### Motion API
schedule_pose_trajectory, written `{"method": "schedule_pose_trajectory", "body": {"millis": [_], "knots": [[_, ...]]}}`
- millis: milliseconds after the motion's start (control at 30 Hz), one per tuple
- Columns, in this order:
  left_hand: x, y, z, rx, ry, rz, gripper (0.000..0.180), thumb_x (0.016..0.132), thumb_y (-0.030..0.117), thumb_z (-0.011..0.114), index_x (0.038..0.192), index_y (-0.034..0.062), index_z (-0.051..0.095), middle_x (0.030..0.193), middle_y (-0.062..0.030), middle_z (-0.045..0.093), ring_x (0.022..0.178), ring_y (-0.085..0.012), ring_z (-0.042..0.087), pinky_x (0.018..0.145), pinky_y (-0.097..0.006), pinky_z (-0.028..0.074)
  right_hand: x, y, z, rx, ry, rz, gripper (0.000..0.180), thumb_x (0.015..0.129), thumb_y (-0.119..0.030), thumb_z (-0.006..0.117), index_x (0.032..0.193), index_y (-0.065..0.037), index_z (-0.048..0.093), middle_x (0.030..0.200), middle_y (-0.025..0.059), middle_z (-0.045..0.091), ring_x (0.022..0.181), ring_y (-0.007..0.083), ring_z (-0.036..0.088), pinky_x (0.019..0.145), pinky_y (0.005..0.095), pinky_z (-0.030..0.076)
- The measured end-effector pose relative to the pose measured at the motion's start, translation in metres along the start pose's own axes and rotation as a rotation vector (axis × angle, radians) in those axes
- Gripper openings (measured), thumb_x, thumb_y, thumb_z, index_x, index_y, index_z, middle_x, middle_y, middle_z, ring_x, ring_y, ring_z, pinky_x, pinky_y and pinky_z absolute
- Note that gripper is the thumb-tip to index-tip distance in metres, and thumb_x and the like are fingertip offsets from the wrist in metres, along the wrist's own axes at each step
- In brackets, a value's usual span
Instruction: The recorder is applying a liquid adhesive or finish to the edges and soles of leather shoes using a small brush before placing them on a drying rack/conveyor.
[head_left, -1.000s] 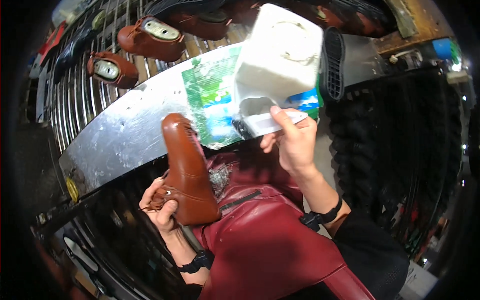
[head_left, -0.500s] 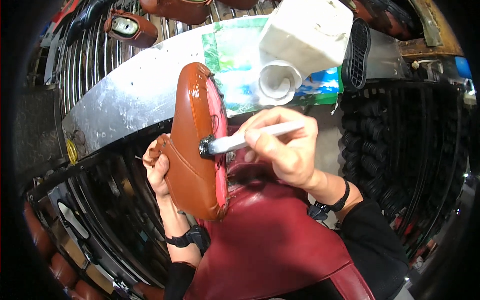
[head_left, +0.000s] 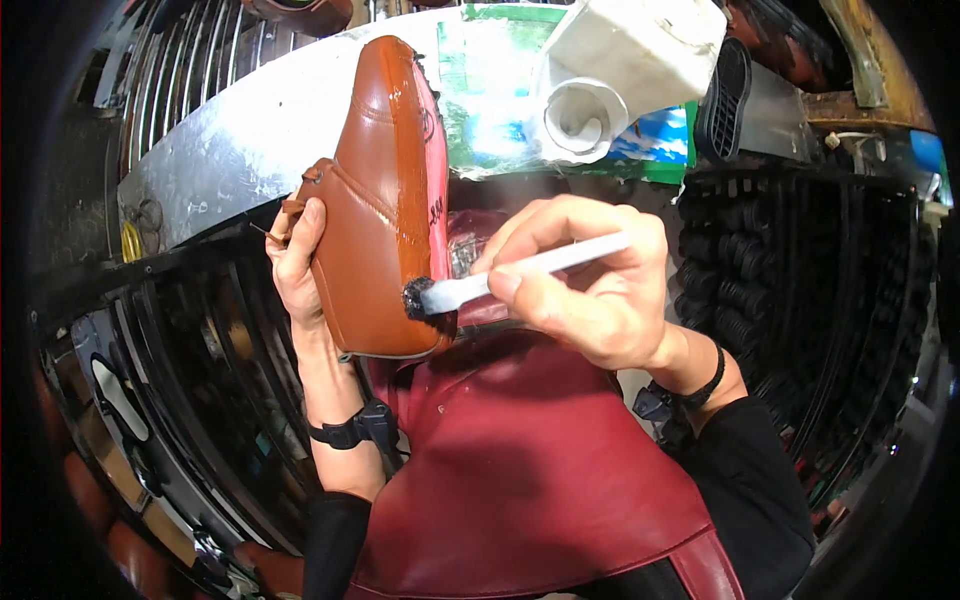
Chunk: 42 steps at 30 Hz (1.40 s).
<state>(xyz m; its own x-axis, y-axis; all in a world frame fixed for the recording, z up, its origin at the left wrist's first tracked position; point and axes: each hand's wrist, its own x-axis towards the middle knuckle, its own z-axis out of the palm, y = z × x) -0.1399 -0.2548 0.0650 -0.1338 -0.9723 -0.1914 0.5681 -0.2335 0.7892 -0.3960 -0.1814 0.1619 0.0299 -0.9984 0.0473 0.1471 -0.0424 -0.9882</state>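
Note:
A brown leather shoe upper (head_left: 365, 250) without an outsole is held on its side, toe pointing away from me, its pink underside facing right. My left hand (head_left: 298, 260) grips it by the lace side, fingers partly hidden behind it. In my right hand (head_left: 590, 285) is a brush (head_left: 540, 266) with a white handle, pinched between thumb and fingers. Its dark bristles touch the lower side of the upper near the heel, along the edge of the pink underside. A wet-looking shiny band runs along that edge toward the toe.
Beyond the shoe stands a metal-topped bench (head_left: 250, 130) with a white plastic container (head_left: 640, 60) and its round opening (head_left: 580, 120). A black outsole (head_left: 724, 100) lies to the right. Racks of dark soles (head_left: 735, 270) stand at right, a shelf rack (head_left: 200, 370) at left.
The shoe has moved away from me and tilted, toe farther out. The brush has gone from the middle of its side to near the heel.

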Motion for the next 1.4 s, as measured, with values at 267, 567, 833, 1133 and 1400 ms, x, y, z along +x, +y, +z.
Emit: {"method": "schedule_pose_trajectory", "body": {"millis": [267, 567, 833, 1133, 1400], "knots": [[0.008, 0.016, 0.033, -0.170, 0.104, -0.130, 0.027, 0.106, 0.024, 0.061, 0.122, 0.0033, 0.068, 0.112, -0.0107, 0.074, 0.094, -0.0210, 0.074, 0.083, -0.037, 0.063, 0.023, -0.036, -0.020, -0.280, -0.259, -0.321, 0.026, 0.071, 0.004, 0.076, 0.095, 0.013, 0.071, 0.094, 0.0254, 0.075, 0.084, 0.0270, 0.075, 0.075, 0.0339, 0.060], [0.018, -0.004, 0.025, 1.017, -0.007, 0.344, 0.059, 0.093, 0.007, 0.077, 0.146, -0.0025, 0.053, 0.131, -0.0150, 0.067, 0.116, -0.0203, 0.066, 0.104, -0.035, 0.052, 0.072, -0.060, -0.029, -0.199, -0.316, -0.489, 0.035, 0.069, 0.005, 0.061, 0.102, 0.011, 0.070, 0.096, 0.0197, 0.076, 0.089, 0.0240, 0.075, 0.087, 0.0354, 0.060], [0.017, -0.044, 0.011, 0.943, 0.055, 0.430, 0.057, 0.094, 0.019, 0.072, 0.145, 0.0017, 0.053, 0.140, -0.0142, 0.059, 0.121, -0.0262, 0.056, 0.102, -0.040, 0.049, 0.105, -0.064, -0.057, -0.156, -0.356, -0.249, 0.032, 0.081, -0.016, 0.082, 0.107, 0.001, 0.075, 0.104, 0.0104, 0.077, 0.093, 0.0122, 0.071, 0.082, 0.0287, 0.058], [-0.005, 0.011, 0.055, 0.800, 0.333, 0.391, 0.046, 0.107, 0.033, 0.057, 0.140, 0.0014, 0.060, 0.134, -0.0146, 0.067, 0.120, -0.0262, 0.065, 0.107, -0.040, 0.052, 0.117, 0.050, -0.005, 0.135, 0.225, -0.127, 0.020, 0.099, -0.013, 0.070, 0.090, 0.006, 0.070, 0.072, 0.0149, 0.072, 0.056, 0.0230, 0.071, 0.056, 0.0352, 0.061], [0.134, 0.108, 0.010, 0.620, 0.407, 0.626, 0.015, 0.094, 0.009, 0.077, 0.105, -0.0008, 0.079, 0.094, -0.0091, 0.077, 0.083, -0.0158, 0.072, 0.078, -0.031, 0.059, 0.092, 0.055, 0.012, 0.902, 0.431, 0.317, 0.022, 0.104, -0.017, 0.066, 0.104, 0.005, 0.067, 0.087, 0.0169, 0.074, 0.066, 0.0269, 0.075, 0.057, 0.0355, 0.063]]}}
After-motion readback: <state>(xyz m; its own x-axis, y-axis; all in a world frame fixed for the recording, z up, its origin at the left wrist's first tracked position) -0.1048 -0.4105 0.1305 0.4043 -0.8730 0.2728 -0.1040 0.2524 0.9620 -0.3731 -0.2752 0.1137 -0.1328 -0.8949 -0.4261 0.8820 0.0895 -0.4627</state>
